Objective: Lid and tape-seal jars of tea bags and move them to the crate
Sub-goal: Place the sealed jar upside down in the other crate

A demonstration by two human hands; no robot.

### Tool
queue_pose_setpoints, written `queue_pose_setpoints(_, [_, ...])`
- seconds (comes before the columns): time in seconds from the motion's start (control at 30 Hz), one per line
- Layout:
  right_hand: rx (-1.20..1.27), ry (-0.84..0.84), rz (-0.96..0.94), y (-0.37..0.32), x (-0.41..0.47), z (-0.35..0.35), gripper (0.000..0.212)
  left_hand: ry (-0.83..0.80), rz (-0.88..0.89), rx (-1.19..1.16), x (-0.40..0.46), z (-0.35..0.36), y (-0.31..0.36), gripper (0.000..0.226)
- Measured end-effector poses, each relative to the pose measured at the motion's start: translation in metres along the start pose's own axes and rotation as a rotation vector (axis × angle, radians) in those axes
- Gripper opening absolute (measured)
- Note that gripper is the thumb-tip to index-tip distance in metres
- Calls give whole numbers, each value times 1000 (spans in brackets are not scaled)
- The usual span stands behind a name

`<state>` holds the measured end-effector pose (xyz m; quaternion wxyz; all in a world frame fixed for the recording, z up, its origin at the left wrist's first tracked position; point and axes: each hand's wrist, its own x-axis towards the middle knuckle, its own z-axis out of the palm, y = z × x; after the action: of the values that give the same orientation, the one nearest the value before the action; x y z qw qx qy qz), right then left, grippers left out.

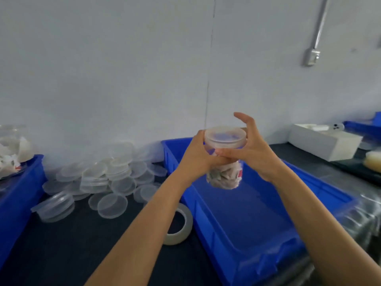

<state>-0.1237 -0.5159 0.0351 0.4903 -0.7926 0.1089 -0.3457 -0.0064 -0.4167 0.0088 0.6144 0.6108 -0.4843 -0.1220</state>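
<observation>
Jar [223,174] held in air, centre of scene, above far end of the right blue crate [257,223]. Clear jar, packed w/ tea bags; clear lid [225,137] sits on top.

Left hand [199,156]: wrapped round jar's upper body just under the lid, from the left side; fingers curled across the front, thumb up by lid rim. Firm hold.

Right hand [250,149]: on jar's right side. Thumb lies across the front, just under the lid, touching left-hand fingers. Index and other fingers raised and spread, loosely curved, above and behind the lid; not closed on it. Palm near jar; contact there can't be confirmed.

Crate interior: bare blue floor visible below jar.

Tape roll [180,225]: on dark table [72,244], just left of crate's near-left wall, partly hidden by left forearm. Apart from both hands.

Pile of spare clear lids [107,178]: on table, far left of crate, against wall.

Second blue crate [18,195]: left edge, holding jars, blurred.

White box [324,141]: far right on table.
</observation>
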Motion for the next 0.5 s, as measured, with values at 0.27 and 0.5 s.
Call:
queue_pose_setpoints(0.27, [-176, -119, 238, 81, 14, -28, 99, -191, -146, 616, 30, 45, -52, 86])
queue_pose_setpoints(0.5, [-349, -321, 360, 136, 54, 8, 101, -270, -235, 1113, 49, 37, -106, 89])
